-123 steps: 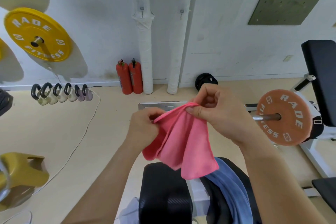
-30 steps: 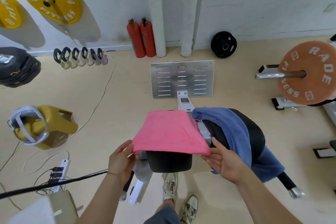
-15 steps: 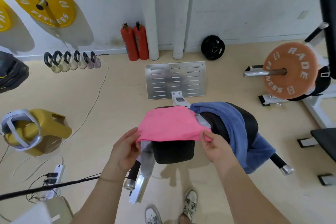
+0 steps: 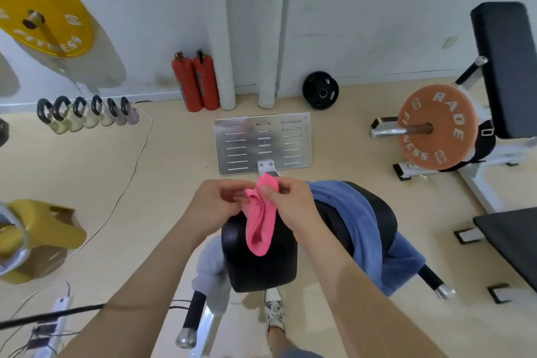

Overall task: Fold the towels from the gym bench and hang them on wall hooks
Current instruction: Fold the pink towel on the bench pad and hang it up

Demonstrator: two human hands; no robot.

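Note:
A pink towel (image 4: 260,222) hangs folded in a narrow strip above the black bench pad (image 4: 261,267). My left hand (image 4: 216,205) and my right hand (image 4: 290,203) meet at its top and both pinch its upper corners. A blue towel (image 4: 363,224) is draped over the right side of the bench. A grey towel (image 4: 210,267) hangs off the bench's left side, partly hidden by my left forearm. No wall hooks show clearly.
A slotted metal footplate (image 4: 263,142) lies beyond the bench. Two red extinguishers (image 4: 196,81) and white pipes stand at the wall. An orange weight plate (image 4: 436,126) on a machine sits right, kettlebells (image 4: 87,112) and a yellow plate (image 4: 43,9) left, cables at lower left.
The pink towel lay spread flat on the bench pad with my hands at its near corners. Now my hands have come together and lifted it, doubled into a hanging strip.

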